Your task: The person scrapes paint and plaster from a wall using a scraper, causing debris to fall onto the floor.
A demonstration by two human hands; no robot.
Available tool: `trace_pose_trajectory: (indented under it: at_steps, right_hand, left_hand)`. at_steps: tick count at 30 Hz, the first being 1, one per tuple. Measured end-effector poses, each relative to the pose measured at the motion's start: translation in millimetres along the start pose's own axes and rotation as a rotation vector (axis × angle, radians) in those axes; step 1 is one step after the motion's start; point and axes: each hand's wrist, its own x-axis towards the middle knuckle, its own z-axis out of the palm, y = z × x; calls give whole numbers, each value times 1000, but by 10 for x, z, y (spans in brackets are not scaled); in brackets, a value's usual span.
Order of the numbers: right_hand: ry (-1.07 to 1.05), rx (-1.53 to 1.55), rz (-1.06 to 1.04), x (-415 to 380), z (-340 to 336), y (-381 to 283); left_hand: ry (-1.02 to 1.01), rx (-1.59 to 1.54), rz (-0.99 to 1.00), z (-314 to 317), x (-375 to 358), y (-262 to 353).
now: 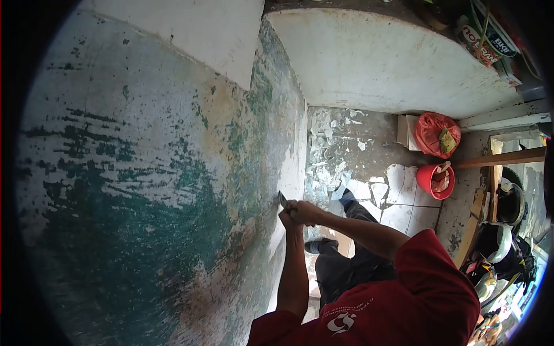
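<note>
Both my hands are closed together around the handle of a scraper [282, 199], and its grey metal blade points at the wall. My left hand [288, 219] grips from the left, with the forearm rising from below. From the right, my right hand [306, 213] wraps over the same handle, its fingers overlapping the left hand. The blade's tip is right at the wall [213, 190], where worn green and white paint meets a whiter bare strip beside the corner. The handle is hidden inside my hands.
Flakes of paint [329, 155] litter the floor near my feet. White tiles [404, 199] lie further right. A red bucket [434, 181] and a red plastic bag [437, 135] stand by the far wall. Helmets [497, 242] and planks are at the right; a paint tub [485, 43] sits upper right.
</note>
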Motion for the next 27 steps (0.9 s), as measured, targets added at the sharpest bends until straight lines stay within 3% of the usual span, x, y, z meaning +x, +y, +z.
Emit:
trace_pose_trajectory:
  at_steps: [2,3,6,7,9,11,12,13,14,16,18,20,22,24,26,27]
  right_hand:
    - [281,-69,-503,128,249,437]
    - [355,-139,-701,206,339,556]
    - [-34,7,-48,61,53,-49]
    - [-11,123,-49,108,-1,-65]
    - [13,69,-50,118,-70,-24]
    - [128,49,-157,-37,-35,55]
    - [119,23,-199,-112,-43,-34]
    - [111,-3,-242,-191,-51,-124]
    - [3,7,-66,-420,-206,-538]
    - [-12,49,-128,84,-124,-161]
    - [-21,39,-108,223,-204,-3]
    - [-56,-6,-8,144,-362,-50]
    - [-7,-25,-213,-74,-426,-170]
    - [-117,-25,-34,-45,-504,-290]
    - [-193,-42,24,519,-416,132]
    - [-181,-47,52,642,-416,205]
  left_hand:
    - [-149,113,12,-12,-96,-22]
    - [-162,-192,-62,-172,-81,46]
    - [-73,137,67,-115,36,147]
    - [17,474,25,241,-67,73]
    - [-8,540,15,-268,210,215]
    - [-12,727,173,102,-3,-19]
    - [-110,-111,-81,414,-176,-99]
    - [-109,-76,-19,608,-283,-132]
    - [-104,-42,51,696,-350,-127]
    - [-182,509,81,-106,184,260]
    - [-4,337,-5,-108,384,200]
    - [46,113,15,522,110,-182]
    - [-165,17,-7,698,-101,-266]
    - [-98,-12,24,649,-52,-218]
    - [102,217,124,294,311,-107]
    - [33,522,2,562,185,-162]
